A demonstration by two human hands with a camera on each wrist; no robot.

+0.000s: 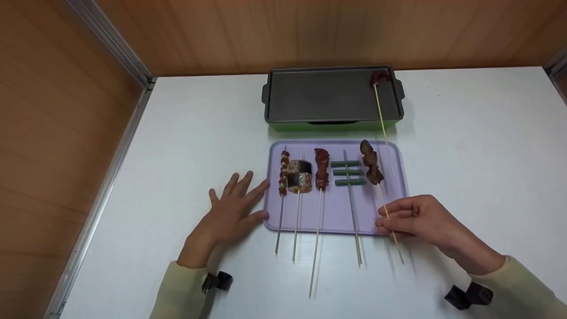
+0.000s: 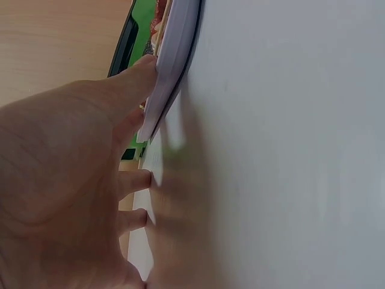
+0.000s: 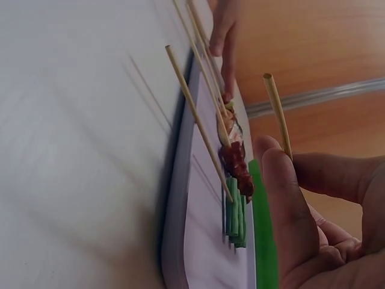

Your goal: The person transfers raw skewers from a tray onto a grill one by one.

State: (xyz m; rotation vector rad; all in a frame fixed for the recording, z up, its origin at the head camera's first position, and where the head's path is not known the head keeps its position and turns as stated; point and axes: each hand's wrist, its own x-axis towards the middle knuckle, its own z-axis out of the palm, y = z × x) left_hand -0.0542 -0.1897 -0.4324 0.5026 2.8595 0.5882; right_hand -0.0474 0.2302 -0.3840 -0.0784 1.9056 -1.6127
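Note:
My right hand [image 1: 412, 217] pinches the stick of a brown meat skewer [image 1: 372, 164] between thumb and fingers, over the right side of a purple tray [image 1: 305, 227]. In the right wrist view the stick's end [image 3: 277, 114] juts past the thumb. My left hand [image 1: 232, 210] lies with fingers spread at the tray's left edge, thumb and index fingertip right at the rim. On the tray lie a thin skewer of small red and pale pieces [image 1: 283, 173], a fish skewer [image 1: 299, 177], a red meat skewer [image 1: 322, 168] and a green vegetable skewer [image 1: 347, 173].
Behind the tray stands a black grill plate [image 1: 323, 95] on a green base [image 1: 328, 127]. A dark red skewer [image 1: 380, 79] lies at its right end, its stick reaching out over the tray. Wooden panels [image 1: 310, 35] border the white table [image 1: 177, 133] at the back and left.

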